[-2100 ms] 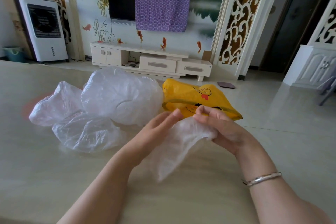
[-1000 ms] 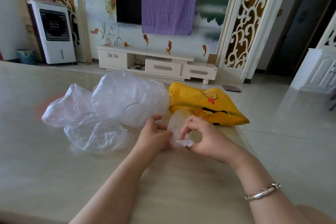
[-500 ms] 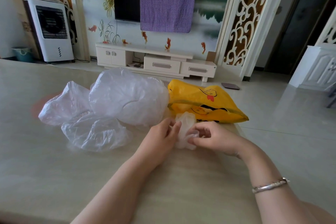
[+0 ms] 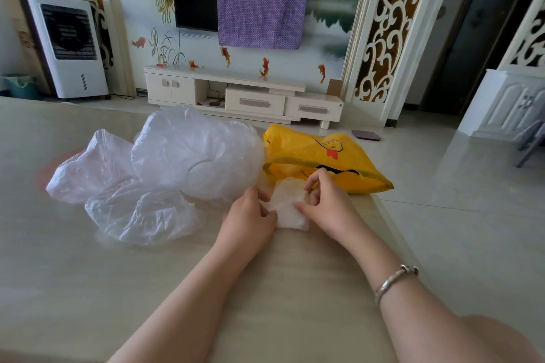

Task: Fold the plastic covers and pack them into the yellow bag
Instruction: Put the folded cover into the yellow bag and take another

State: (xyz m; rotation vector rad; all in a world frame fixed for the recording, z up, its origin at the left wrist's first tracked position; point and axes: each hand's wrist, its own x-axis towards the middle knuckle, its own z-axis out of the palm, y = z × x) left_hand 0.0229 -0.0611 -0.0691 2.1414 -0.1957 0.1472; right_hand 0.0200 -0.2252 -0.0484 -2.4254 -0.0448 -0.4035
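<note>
A small folded clear plastic cover (image 4: 288,206) lies on the table between my hands, just in front of the yellow bag (image 4: 318,156). My left hand (image 4: 250,216) pinches its left edge. My right hand (image 4: 326,200) grips its right side, fingers curled over the top near the bag's open mouth. Three unfolded plastic covers lie to the left: a large puffed one (image 4: 194,156), a flatter one (image 4: 141,215) in front of it, and one (image 4: 91,168) at the far left.
The beige table (image 4: 147,289) ends at its right edge close to the bag. Beyond it are a tiled floor, a white TV cabinet (image 4: 250,97) and a white air cooler (image 4: 67,44).
The loose cover has been folded down into a small wad. Both hands have moved it forward toward the mouth of the yellow bag.
</note>
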